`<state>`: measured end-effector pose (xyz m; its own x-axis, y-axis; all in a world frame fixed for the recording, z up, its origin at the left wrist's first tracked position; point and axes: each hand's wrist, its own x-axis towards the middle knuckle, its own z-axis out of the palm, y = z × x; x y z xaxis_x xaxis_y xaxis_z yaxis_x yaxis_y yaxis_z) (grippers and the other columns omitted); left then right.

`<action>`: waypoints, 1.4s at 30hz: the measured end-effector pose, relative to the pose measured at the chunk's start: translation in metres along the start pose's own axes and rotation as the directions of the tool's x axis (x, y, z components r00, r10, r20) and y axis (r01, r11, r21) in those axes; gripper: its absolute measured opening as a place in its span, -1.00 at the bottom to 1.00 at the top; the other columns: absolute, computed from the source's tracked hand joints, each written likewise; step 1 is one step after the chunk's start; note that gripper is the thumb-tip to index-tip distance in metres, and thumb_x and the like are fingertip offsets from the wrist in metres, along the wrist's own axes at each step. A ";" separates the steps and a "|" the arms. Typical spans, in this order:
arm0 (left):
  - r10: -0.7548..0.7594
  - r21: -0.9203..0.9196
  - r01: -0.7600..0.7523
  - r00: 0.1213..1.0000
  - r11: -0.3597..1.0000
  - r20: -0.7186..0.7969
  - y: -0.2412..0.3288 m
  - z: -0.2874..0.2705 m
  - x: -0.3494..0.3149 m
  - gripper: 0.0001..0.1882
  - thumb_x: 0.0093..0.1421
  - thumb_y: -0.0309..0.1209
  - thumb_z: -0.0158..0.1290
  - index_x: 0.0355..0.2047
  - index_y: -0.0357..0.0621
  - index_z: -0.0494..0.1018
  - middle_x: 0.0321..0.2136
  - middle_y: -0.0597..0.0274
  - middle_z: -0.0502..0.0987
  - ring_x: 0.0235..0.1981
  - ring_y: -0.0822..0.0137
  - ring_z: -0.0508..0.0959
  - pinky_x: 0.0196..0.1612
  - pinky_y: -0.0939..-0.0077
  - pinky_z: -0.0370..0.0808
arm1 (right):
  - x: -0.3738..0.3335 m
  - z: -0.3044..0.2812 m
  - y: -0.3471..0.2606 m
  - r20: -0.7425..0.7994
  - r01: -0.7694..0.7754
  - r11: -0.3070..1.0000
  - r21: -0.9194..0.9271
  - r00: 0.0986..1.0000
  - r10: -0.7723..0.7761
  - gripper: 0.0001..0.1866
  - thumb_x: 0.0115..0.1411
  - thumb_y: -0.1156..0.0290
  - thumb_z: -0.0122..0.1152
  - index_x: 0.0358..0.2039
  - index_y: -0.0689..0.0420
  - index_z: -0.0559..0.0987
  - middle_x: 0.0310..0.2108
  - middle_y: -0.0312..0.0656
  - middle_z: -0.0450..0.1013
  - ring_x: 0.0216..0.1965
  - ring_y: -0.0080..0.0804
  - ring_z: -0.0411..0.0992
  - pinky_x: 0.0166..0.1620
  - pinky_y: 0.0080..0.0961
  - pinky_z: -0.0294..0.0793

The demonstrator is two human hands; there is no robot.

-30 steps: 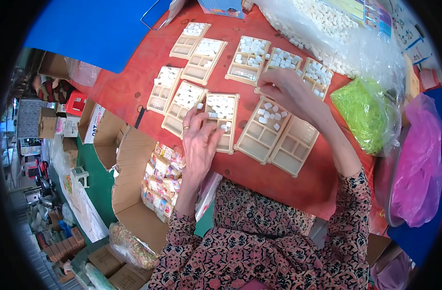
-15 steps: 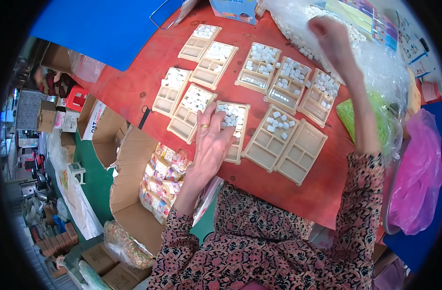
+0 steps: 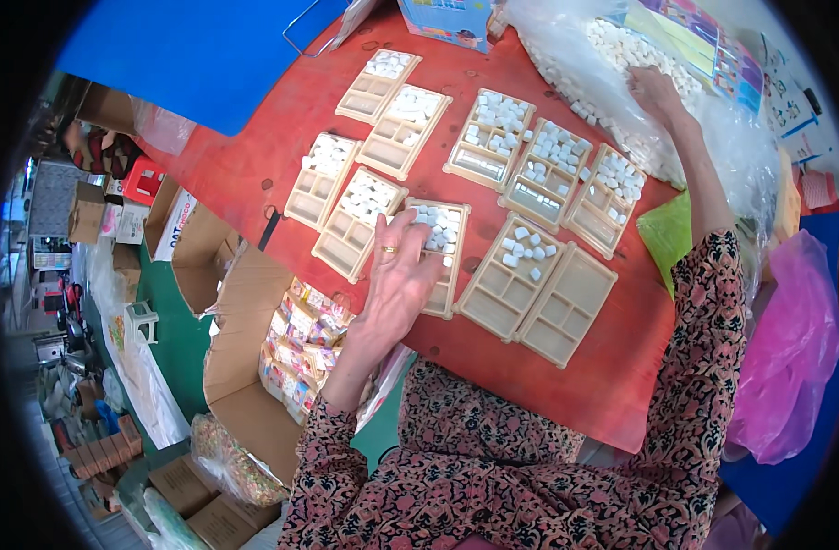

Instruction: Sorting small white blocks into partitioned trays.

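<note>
My left hand (image 3: 399, 282) lies over a cream compartment tray (image 3: 440, 301), fingers stretched and slightly apart, touching the small white marshmallow-like pieces (image 3: 442, 220) in its far section. At the far right, my right hand (image 3: 656, 92) reaches into a large clear plastic bag (image 3: 557, 46) of the same white pieces. Its fingertips dip among them, so their grip is hidden. Right of the left hand stands a tray (image 3: 489, 302) with several pieces in its far section. Beside that one is a tray (image 3: 566, 316) with bare compartments.
More trays (image 3: 373, 99) with white pieces stand across the red table (image 3: 254, 183). A green bag (image 3: 665, 234) and a pink bag (image 3: 786, 357) are at the right. An open cardboard box (image 3: 241, 353) of small packets sits below the table's left edge. A blue panel (image 3: 199, 55) covers the far left.
My right hand has come down from above the bag, moving right and away from me, into the white pieces. The left hand stays on the same tray.
</note>
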<state>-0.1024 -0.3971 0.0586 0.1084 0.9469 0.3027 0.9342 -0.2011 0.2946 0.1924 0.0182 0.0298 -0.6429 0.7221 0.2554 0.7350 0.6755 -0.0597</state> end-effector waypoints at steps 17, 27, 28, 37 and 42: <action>-0.071 -0.380 0.025 0.992 0.924 -0.106 0.002 0.032 0.151 -0.77 0.01 -0.71 0.01 -0.27 -0.36 0.47 -0.46 -0.07 0.43 -0.40 -0.06 0.49 -0.33 0.20 0.39 | -0.005 0.006 0.002 0.158 -0.077 0.997 0.021 0.985 0.073 -0.67 0.25 0.31 -0.09 0.03 -0.06 0.42 -0.08 -0.02 0.38 -0.10 -0.01 0.43 -0.04 -0.18 0.43; 0.236 -0.116 -0.227 0.969 0.967 0.070 -0.003 0.081 0.211 -0.76 0.04 -0.55 0.11 -0.22 -0.26 0.48 -0.39 0.03 0.41 -0.31 -0.01 0.47 -0.28 0.19 0.39 | -0.011 0.008 0.023 0.090 -0.128 0.992 0.017 0.988 0.126 -0.66 0.28 0.26 -0.16 0.04 -0.05 0.42 -0.08 0.01 0.37 -0.10 0.03 0.44 -0.05 -0.11 0.43; 0.238 -0.118 -0.228 0.969 0.966 0.072 -0.002 0.081 0.211 -0.76 0.04 -0.55 0.11 -0.22 -0.26 0.48 -0.39 0.03 0.41 -0.31 -0.01 0.47 -0.28 0.19 0.39 | -0.012 0.007 0.023 0.087 -0.127 0.992 -0.003 0.988 0.127 -0.66 0.28 0.27 -0.17 0.03 -0.05 0.42 -0.08 0.02 0.37 -0.10 0.03 0.44 -0.06 -0.12 0.43; 0.341 -0.017 -0.345 0.917 0.938 0.209 -0.002 0.089 0.224 -0.86 -0.04 -0.61 0.09 -0.42 -0.37 0.41 -0.35 -0.05 0.40 -0.26 -0.06 0.47 -0.23 0.18 0.45 | -0.014 0.012 0.025 0.032 -0.106 0.994 -0.033 0.994 0.107 -0.66 0.28 0.32 -0.18 0.02 0.02 0.42 -0.08 0.06 0.37 -0.10 0.01 0.44 -0.07 -0.14 0.44; 0.230 -0.115 -0.202 0.911 0.973 0.343 0.008 0.084 0.238 -0.93 -0.10 -0.68 0.02 -0.53 -0.40 0.44 -0.41 -0.15 0.45 -0.29 -0.12 0.50 -0.23 0.15 0.46 | -0.015 0.019 0.028 0.010 -0.115 0.992 -0.050 0.993 0.115 -0.67 0.27 0.34 -0.16 0.02 0.03 0.42 -0.10 0.07 0.38 -0.11 0.01 0.45 -0.08 -0.15 0.45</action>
<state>-0.0407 -0.1521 0.0574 0.4302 0.9022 0.0328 0.8476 -0.4161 0.3293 0.2188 0.0294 0.0062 -0.5559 0.7966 0.2374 0.8138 0.5798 -0.0401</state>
